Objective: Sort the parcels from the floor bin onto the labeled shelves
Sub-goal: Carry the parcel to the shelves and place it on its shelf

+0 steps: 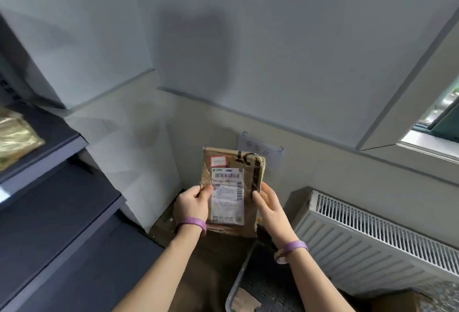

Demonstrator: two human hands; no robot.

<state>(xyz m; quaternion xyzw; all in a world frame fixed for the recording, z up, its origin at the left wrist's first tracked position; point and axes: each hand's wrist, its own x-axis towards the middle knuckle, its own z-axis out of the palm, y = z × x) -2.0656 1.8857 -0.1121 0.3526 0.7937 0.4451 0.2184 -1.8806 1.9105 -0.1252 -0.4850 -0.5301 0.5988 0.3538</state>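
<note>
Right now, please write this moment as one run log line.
parcel: held up, label toward camera | left grip: pinches left edge | right grip: touches right edge | bin: below | placed: no

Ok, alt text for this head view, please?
Two hands hold a brown parcel upright, shipping label facing the camera: the left hand pinches its left edge, the right hand rests against its right edge. Dark shelves stand left, a white radiator right, a handwritten sign on the wall behind.
</note>
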